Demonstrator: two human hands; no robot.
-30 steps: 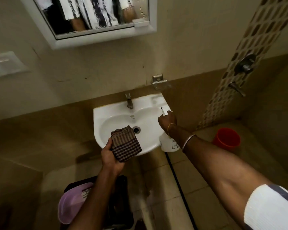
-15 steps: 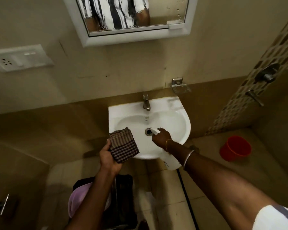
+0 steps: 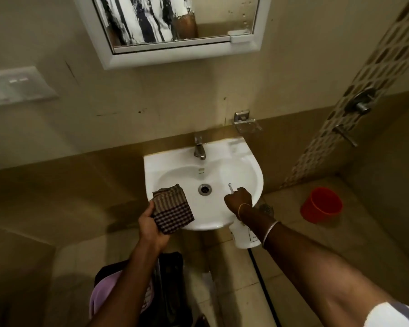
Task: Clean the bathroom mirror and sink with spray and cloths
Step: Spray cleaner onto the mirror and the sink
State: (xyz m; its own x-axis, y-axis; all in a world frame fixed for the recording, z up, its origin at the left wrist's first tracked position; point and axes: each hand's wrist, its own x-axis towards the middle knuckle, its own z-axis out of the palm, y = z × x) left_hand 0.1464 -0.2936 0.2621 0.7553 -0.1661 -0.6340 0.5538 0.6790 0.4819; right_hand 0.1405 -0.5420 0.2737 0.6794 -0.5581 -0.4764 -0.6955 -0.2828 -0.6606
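Observation:
A white wall sink (image 3: pixel 246 166) with a steel tap (image 3: pixel 199 149) and a drain (image 3: pixel 204 189) is mounted below a white-framed mirror (image 3: pixel 243 47). My left hand (image 3: pixel 149 226) grips a folded brown checked cloth (image 3: pixel 172 208) over the basin's front left rim. My right hand (image 3: pixel 239 200) grips the head of a white spray bottle (image 3: pixel 243 236). Its nozzle points into the basin to the right of the drain, and its body hangs below the sink's front edge.
A red bucket (image 3: pixel 321 207) stands on the floor at the right. Shower taps (image 3: pixel 361 105) sit on the patterned tile strip. A switch plate (image 3: pixel 19 84) is on the left wall. A dark bin with a pink basin (image 3: pixel 99 293) stands below my arms.
The view has shifted so the sink sits further right. My right hand with the spray bottle moved from the sink's right rim in over the basin. The cloth hand stayed at the front left.

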